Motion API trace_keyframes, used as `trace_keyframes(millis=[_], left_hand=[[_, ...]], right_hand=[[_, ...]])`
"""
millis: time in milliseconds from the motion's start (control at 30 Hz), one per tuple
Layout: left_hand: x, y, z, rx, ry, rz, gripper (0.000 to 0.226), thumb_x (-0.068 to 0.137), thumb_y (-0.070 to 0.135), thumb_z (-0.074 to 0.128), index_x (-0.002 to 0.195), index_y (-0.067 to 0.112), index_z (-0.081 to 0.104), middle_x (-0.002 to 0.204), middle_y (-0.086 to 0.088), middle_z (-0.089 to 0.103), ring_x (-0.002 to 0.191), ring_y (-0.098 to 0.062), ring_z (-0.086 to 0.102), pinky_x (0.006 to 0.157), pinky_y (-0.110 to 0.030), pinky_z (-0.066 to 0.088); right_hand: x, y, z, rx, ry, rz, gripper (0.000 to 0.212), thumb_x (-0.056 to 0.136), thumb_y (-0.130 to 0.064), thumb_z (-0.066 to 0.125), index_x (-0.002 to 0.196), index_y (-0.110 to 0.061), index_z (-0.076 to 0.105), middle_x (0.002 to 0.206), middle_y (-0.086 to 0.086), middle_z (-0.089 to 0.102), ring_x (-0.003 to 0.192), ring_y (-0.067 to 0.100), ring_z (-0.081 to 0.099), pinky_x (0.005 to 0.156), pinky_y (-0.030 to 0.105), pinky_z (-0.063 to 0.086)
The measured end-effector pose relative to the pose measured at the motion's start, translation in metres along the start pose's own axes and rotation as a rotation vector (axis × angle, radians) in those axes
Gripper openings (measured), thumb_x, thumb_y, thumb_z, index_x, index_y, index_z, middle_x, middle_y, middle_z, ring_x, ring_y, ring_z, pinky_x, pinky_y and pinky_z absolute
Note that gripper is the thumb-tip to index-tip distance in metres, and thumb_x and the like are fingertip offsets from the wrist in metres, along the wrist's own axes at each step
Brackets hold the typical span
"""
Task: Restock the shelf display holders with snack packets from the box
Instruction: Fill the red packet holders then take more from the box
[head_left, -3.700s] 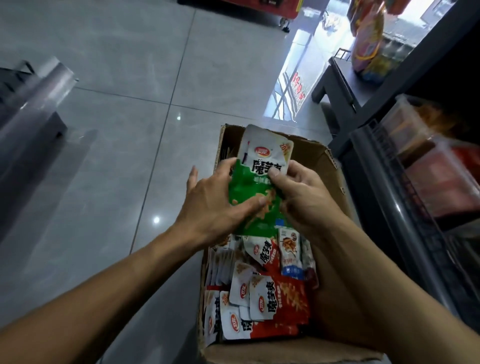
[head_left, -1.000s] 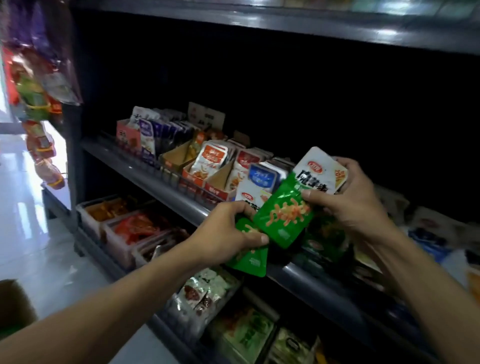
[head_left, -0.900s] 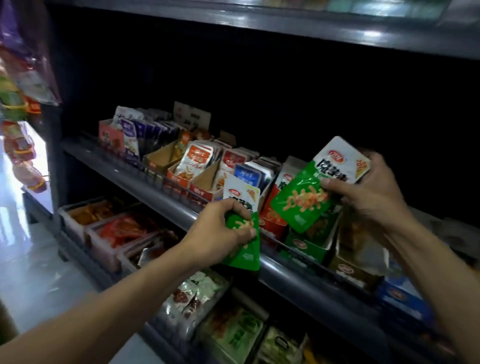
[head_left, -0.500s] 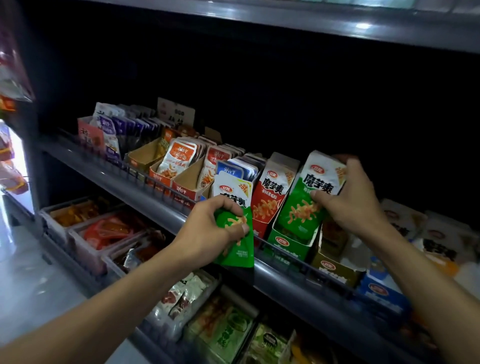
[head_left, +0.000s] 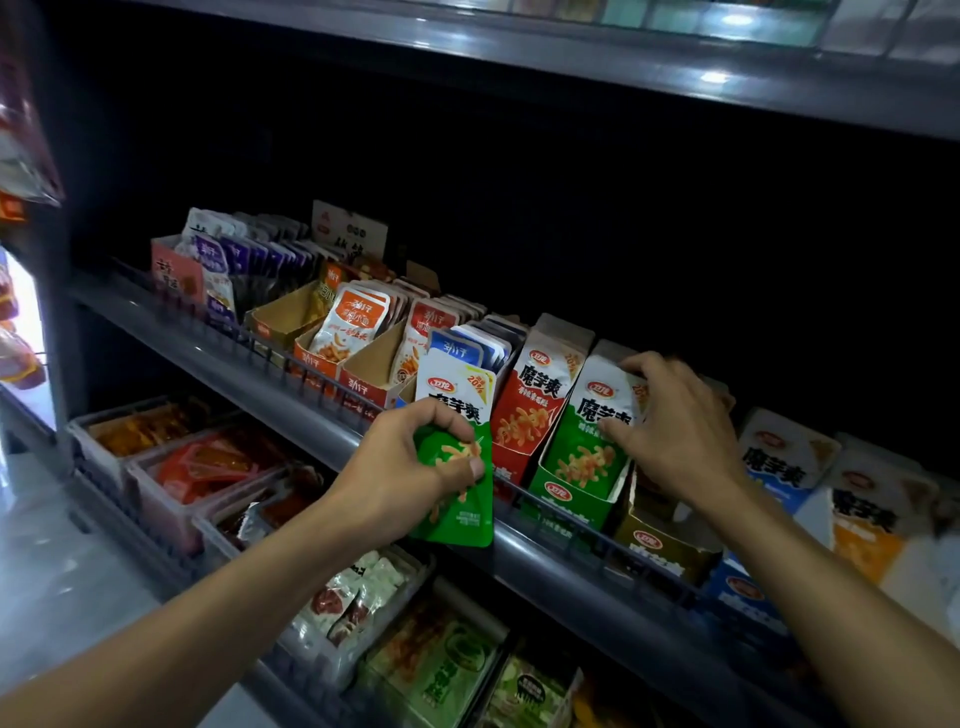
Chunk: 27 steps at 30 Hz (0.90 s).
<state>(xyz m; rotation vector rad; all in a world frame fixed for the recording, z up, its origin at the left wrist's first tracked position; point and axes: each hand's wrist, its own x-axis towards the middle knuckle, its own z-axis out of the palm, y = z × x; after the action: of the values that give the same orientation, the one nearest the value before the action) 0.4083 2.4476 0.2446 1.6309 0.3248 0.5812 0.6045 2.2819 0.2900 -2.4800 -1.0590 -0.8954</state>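
Green packets are sitting in the green holder on the shelf, right hand fingers curling over them and needing to be pressing them squarely down, while left hand is gripping spare packets nearer.

Both bare forearms reach in from the bottom of the frame toward its middle. The left arm runs up from the lower left corner, and the left hand sits just left of centre, back of the hand to the camera, fingers curled and thumb pinched forward in a closed grip. The right arm comes up from the lower right edge. The right hand is right of centre, wrist bent, fingers spread and bent downward, fingertips pressing.
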Motion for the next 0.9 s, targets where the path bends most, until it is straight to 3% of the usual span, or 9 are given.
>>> trace_keyframes(millis=[167, 233, 300, 367, 433, 500, 567, 700, 900], left_hand=[[-0.006, 0.008, 0.006, 0.038, -0.082, 0.036, 0.024, 0.086, 0.006, 0.070, 0.103, 0.019, 0.061, 0.103, -0.002, 0.065, 0.066, -0.004, 0.065, 0.050, -0.019, 0.050], [-0.007, 0.010, 0.008, 0.108, -0.101, 0.076, 0.041, 0.087, 0.008, 0.070, 0.116, 0.034, 0.058, 0.128, 0.005, 0.056, 0.098, -0.008, 0.063, 0.077, -0.028, 0.058], [-0.009, 0.012, 0.012, 0.119, -0.132, 0.132, 0.073, 0.086, 0.008, 0.070, 0.138, 0.048, 0.039, 0.149, 0.021, 0.029, 0.134, -0.004, 0.032, 0.110, -0.038, 0.036], [-0.010, 0.016, 0.018, 0.060, -0.176, 0.182, 0.097, 0.087, 0.005, 0.069, 0.149, 0.051, 0.011, 0.137, 0.041, 0.014, 0.123, 0.026, 0.018, 0.108, -0.016, 0.030], [-0.010, 0.016, 0.026, 0.036, -0.227, 0.191, 0.106, 0.087, 0.003, 0.069, 0.149, 0.048, -0.005, 0.127, 0.047, 0.016, 0.107, 0.042, 0.022, 0.088, 0.004, 0.036], [-0.008, 0.017, 0.033, 0.030, -0.282, 0.205, 0.106, 0.086, 0.008, 0.071, 0.151, 0.049, -0.002, 0.146, 0.038, 0.021, 0.131, 0.021, 0.030, 0.101, -0.015, 0.044], [-0.007, 0.020, 0.038, 0.047, -0.313, 0.204, 0.086, 0.087, 0.009, 0.071, 0.148, 0.044, 0.022, 0.147, 0.014, 0.046, 0.125, -0.005, 0.054, 0.100, -0.038, 0.051], [-0.006, 0.023, 0.045, 0.075, -0.247, 0.196, 0.047, 0.085, 0.008, 0.073, 0.119, 0.032, 0.052, 0.110, 0.003, 0.070, 0.098, -0.012, 0.070, 0.085, -0.041, 0.059], [-0.001, 0.016, 0.051, 0.048, -0.290, 0.100, 0.056, 0.080, -0.001, 0.075, 0.127, 0.019, 0.051, 0.109, -0.002, 0.071, 0.098, -0.016, 0.071, 0.086, -0.042, 0.059]], right_hand=[[0.001, 0.003, -0.003, -0.001, -0.010, 0.010, 0.065, 0.076, -0.037, 0.080, 0.130, -0.018, 0.049, 0.123, 0.009, 0.050, 0.109, 0.030, 0.055, 0.080, 0.042, 0.052], [0.001, 0.004, -0.009, 0.047, 0.038, 0.013, 0.061, 0.079, -0.038, 0.076, 0.130, -0.017, 0.049, 0.122, 0.010, 0.050, 0.110, 0.031, 0.053, 0.084, 0.045, 0.050], [-0.002, -0.001, -0.017, 0.214, 0.144, 0.002, 0.052, 0.085, -0.036, 0.071, 0.128, -0.016, 0.051, 0.119, 0.007, 0.053, 0.109, 0.025, 0.053, 0.088, 0.043, 0.049], [-0.008, -0.017, -0.031, 0.541, 0.110, 0.070, 0.044, 0.089, -0.034, 0.069, 0.127, -0.021, 0.049, 0.114, -0.001, 0.056, 0.102, 0.015, 0.057, 0.086, 0.034, 0.052], [-0.015, -0.036, -0.041, 0.828, -0.099, 0.183, 0.047, 0.086, -0.041, 0.070, 0.125, -0.029, 0.046, 0.109, -0.005, 0.058, 0.097, 0.008, 0.061, 0.079, 0.029, 0.055], [-0.019, -0.046, -0.045, 0.939, -0.270, 0.224, 0.049, 0.078, -0.042, 0.077, 0.118, -0.028, 0.053, 0.103, -0.009, 0.064, 0.088, 0.006, 0.066, 0.069, 0.025, 0.054], [-0.019, -0.046, -0.047, 1.003, -0.300, 0.218, 0.039, 0.074, -0.022, 0.084, 0.106, -0.022, 0.061, 0.091, -0.003, 0.071, 0.076, 0.008, 0.069, 0.061, 0.022, 0.054], [-0.018, -0.035, -0.054, 1.064, -0.208, 0.241, 0.035, 0.075, -0.006, 0.082, 0.103, -0.012, 0.063, 0.087, 0.005, 0.072, 0.062, 0.002, 0.066, 0.053, 0.016, 0.050], [-0.022, -0.021, -0.057, 1.081, -0.260, 0.248, 0.038, 0.074, -0.008, 0.082, 0.104, -0.017, 0.062, 0.094, 0.005, 0.074, 0.083, 0.017, 0.073, 0.064, 0.027, 0.059]])
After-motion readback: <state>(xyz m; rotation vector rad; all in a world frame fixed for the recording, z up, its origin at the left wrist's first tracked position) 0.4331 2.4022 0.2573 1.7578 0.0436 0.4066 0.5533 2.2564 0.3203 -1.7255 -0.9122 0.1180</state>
